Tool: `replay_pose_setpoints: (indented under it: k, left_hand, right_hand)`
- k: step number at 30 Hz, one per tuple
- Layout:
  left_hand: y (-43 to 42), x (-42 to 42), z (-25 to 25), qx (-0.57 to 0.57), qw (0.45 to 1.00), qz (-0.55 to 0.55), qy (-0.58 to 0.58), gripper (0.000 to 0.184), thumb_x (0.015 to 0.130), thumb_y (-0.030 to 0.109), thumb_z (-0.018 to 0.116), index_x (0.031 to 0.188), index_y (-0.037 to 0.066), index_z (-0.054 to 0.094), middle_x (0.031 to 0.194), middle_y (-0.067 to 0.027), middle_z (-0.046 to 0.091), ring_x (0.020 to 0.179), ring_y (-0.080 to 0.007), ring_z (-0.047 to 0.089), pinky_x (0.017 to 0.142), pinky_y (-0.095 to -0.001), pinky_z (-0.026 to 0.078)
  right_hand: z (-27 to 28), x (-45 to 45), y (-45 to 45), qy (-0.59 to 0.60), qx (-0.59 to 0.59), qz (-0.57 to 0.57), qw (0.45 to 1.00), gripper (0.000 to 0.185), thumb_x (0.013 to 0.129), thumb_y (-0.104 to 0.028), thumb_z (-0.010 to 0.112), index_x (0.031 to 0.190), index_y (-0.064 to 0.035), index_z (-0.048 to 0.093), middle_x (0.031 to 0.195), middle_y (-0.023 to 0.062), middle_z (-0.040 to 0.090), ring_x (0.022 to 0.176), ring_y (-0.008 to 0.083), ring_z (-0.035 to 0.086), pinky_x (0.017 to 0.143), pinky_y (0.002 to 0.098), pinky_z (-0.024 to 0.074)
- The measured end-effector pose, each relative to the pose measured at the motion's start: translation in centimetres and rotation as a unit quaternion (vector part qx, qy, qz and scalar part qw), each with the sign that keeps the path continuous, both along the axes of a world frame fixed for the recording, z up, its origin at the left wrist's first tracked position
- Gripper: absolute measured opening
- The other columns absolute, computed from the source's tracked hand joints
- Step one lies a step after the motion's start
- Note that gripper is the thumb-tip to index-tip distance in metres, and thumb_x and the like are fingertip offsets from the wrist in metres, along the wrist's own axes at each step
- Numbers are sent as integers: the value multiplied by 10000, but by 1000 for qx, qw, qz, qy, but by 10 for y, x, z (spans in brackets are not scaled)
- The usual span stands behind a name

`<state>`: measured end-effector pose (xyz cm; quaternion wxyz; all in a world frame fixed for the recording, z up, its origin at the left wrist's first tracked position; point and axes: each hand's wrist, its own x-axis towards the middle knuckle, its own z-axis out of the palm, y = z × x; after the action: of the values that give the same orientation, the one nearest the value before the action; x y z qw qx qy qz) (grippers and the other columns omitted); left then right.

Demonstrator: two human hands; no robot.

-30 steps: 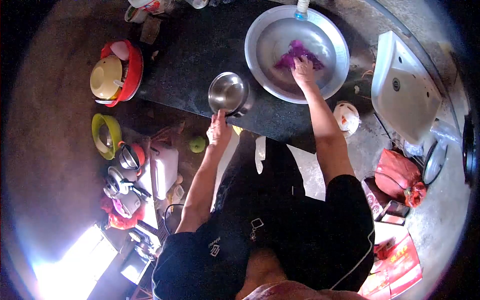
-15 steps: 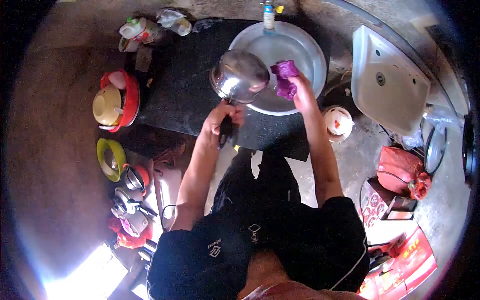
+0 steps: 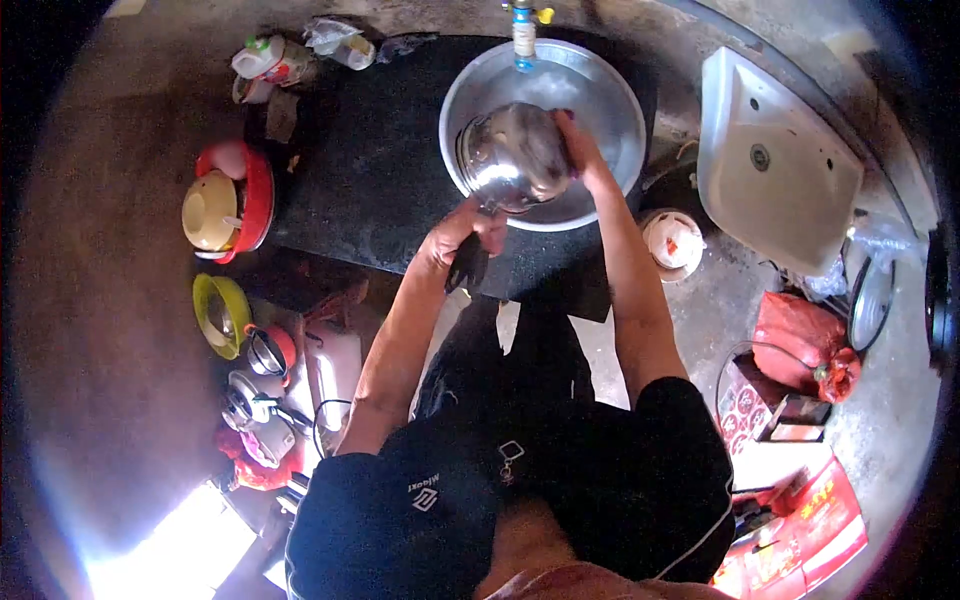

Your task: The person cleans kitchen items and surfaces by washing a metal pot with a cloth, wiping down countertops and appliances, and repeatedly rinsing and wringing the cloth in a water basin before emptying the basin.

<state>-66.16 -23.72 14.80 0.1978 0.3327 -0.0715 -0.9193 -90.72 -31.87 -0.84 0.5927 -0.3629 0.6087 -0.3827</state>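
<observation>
Gripping the dark handle (image 3: 465,268) of the shiny metal pot (image 3: 508,165), our left hand (image 3: 472,232) has its fingers wrapped firmly around it. We hold the pot tilted above the wide metal basin (image 3: 618,115), its rounded outside turned up towards us. Our right hand (image 3: 585,155) lies against the pot's far-right side, with bits of purple cloth (image 3: 572,173) showing beside it; motion blur and the pot hide the fingers, so we cannot tell how tightly they close. The basin stands on our black tabletop (image 3: 350,150), beneath a tap spout (image 3: 524,45). To our left, at the tabletop's edge, we see a red tub (image 3: 263,195) with a cream bowl (image 3: 209,212) in it. On our right are a white container (image 3: 668,240) near the basin and, further over, a white sink (image 3: 785,190).
</observation>
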Motion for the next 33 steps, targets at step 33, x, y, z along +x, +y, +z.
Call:
replay_pose_setpoints:
  k: [33]
  left_hand:
    - [54,14,-37,-354,928,50,-107,753,775,149,621,1388,71,191,1200,-141,385,1027,-225,415,820,-313,364]
  right_hand:
    - [136,138,193,438,-170,25,883,510,852,-129,494,1303,43,328,1123,295,520,1028,394,529,850,406,416]
